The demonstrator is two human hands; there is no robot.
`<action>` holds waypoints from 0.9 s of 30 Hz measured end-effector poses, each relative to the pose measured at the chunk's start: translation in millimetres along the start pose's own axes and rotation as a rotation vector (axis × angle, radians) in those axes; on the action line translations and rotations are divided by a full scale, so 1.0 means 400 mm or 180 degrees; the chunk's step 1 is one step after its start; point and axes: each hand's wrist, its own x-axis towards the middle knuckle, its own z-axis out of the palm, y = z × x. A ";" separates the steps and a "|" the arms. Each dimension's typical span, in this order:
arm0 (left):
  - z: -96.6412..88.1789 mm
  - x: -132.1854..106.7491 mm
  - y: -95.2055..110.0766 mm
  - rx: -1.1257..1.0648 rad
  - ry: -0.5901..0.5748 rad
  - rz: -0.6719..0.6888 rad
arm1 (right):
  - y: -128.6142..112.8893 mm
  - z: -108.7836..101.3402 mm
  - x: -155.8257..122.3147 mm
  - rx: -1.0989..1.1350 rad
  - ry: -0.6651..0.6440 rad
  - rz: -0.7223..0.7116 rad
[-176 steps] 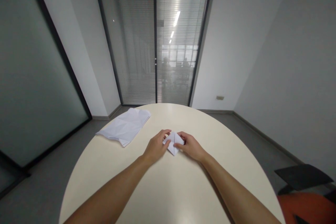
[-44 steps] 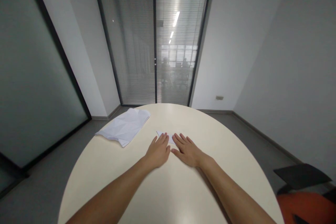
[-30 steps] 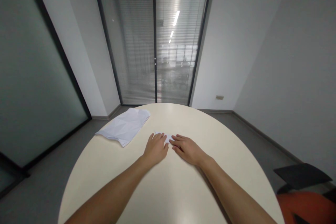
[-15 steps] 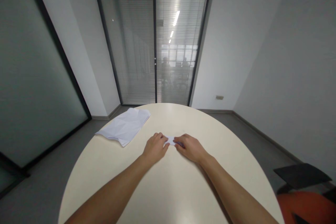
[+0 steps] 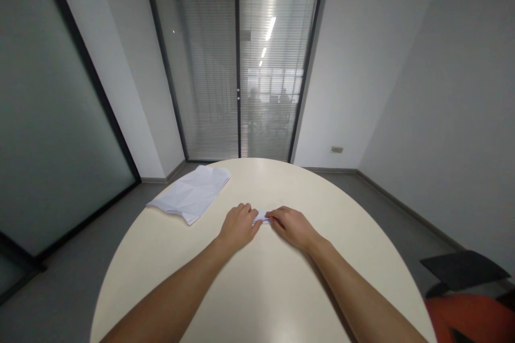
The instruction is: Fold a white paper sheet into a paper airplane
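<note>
Between my two hands, low over the round cream table (image 5: 257, 284), is a small white folded paper (image 5: 261, 215). My left hand (image 5: 240, 226) is closed on its left end, with the thumb at the near edge. At the other end my right hand (image 5: 292, 226) pinches the paper with bent fingers. Both hands cover much of it, so the full outline and the folds stay hidden. To the left of my hands lies a loose stack of creased white paper sheets (image 5: 193, 193), apart from them.
An orange and black chair (image 5: 469, 313) stands at the table's right side. Beyond the far table edge are a glass door with blinds (image 5: 201, 75) and a white wall with a socket (image 5: 337, 149). A frosted glass panel (image 5: 52, 96) is on the left.
My fingers have shifted slightly on the small paper; the left thumb has moved inward along its near edge. The arms and the stack of sheets stay where they were.
</note>
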 end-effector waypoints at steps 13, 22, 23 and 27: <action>-0.023 0.000 0.011 0.0156 -0.0178 0.0226 | -0.018 0.005 0.018 -0.0223 -0.0011 -0.0274; -0.021 0.005 0.014 0.0068 -0.0102 0.0026 | -0.022 0.001 0.017 -0.0202 0.0691 -0.0235; -0.020 0.006 0.014 0.0057 -0.0083 -0.0016 | -0.022 0.002 0.017 -0.0188 0.0747 -0.0226; -0.020 0.008 0.014 0.0021 -0.0055 -0.0173 | -0.022 0.006 0.018 -0.0180 0.0930 -0.0251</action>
